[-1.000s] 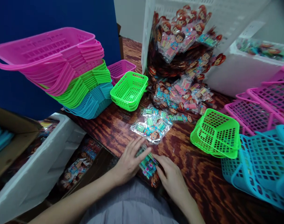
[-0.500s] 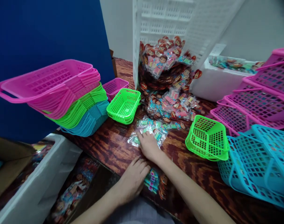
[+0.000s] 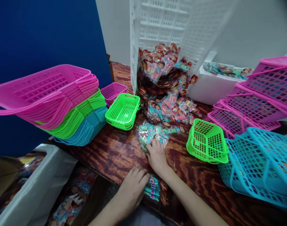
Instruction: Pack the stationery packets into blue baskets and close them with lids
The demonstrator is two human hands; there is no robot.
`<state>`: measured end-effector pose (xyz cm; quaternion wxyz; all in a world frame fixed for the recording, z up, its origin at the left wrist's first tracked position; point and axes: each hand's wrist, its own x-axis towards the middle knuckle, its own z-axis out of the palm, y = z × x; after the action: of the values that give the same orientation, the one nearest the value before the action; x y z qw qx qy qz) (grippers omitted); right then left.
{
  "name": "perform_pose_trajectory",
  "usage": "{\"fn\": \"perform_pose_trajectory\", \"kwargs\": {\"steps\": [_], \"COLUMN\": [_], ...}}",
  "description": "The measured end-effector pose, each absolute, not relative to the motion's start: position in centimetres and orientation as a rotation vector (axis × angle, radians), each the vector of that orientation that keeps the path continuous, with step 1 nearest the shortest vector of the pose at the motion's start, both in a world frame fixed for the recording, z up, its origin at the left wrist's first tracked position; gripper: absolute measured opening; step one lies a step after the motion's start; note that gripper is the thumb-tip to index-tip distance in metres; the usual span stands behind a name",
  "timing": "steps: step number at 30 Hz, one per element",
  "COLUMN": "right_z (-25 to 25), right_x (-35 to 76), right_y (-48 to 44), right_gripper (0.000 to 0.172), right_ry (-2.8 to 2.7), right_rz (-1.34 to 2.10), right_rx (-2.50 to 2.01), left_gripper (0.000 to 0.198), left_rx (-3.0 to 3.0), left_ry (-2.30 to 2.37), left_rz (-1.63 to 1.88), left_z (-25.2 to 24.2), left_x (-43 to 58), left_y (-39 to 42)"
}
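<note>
My left hand [image 3: 135,186] is curled over the left end of a small stack of bagged packets [image 3: 154,190] at the table's front edge. These packets have turquoise cards and brown-haired cartoon heads at their right end. Farther forward, my right hand [image 3: 157,157] has its fingers closed at the near side of a loose group of clear plastic packets [image 3: 150,128] with green and turquoise contents. A blurred green packet [image 3: 143,142] is by its thumb and appears gripped; the fingertips are partly hidden. Beyond lies a larger heap of cartoon-head packets [image 3: 171,108].
Green baskets stand left [image 3: 123,111] and right [image 3: 206,141] of the packets. Stacked pink, green and blue baskets [image 3: 75,103] rise at left; pink [image 3: 256,103] and blue baskets [image 3: 256,166] crowd the right. A tipped white crate [image 3: 162,28] spills packets behind. A foam box [image 3: 44,182] sits lower left.
My right hand has drawn slightly back and to the right, and a packet at its left has shifted and tilted. My left hand stays by the stack. The whole view has shifted a little.
</note>
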<state>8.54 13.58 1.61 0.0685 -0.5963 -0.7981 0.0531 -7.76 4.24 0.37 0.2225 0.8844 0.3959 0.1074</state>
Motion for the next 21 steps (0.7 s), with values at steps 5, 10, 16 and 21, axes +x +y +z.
{"fn": "perform_pose_trajectory", "kwargs": {"steps": [5,10,16,21], "right_z": [2.8,3.5,4.8,3.9], "right_x": [10.2,12.7,13.3,12.5], "right_y": [10.2,7.3,6.9,6.7], "right_gripper": [0.075,0.046,0.013,0.003], "right_ry": [-2.443,-2.388,-2.364,-2.408], "right_rz": [0.476,0.8,1.029,0.79], "right_rx": [-1.614,-1.586,-1.631,-1.673], "left_gripper": [0.067,0.067,0.063,0.06], "left_rx": [2.465,2.39,2.451,2.552], "left_ry": [1.242,1.224,1.099,1.043], "left_rz": [0.521,0.494,0.409,0.414], "left_z": [0.2,1.2,1.9,1.8], "left_x": [-9.1,-9.7,-9.2,-8.7], "left_y": [3.6,4.2,4.7,4.6]}}
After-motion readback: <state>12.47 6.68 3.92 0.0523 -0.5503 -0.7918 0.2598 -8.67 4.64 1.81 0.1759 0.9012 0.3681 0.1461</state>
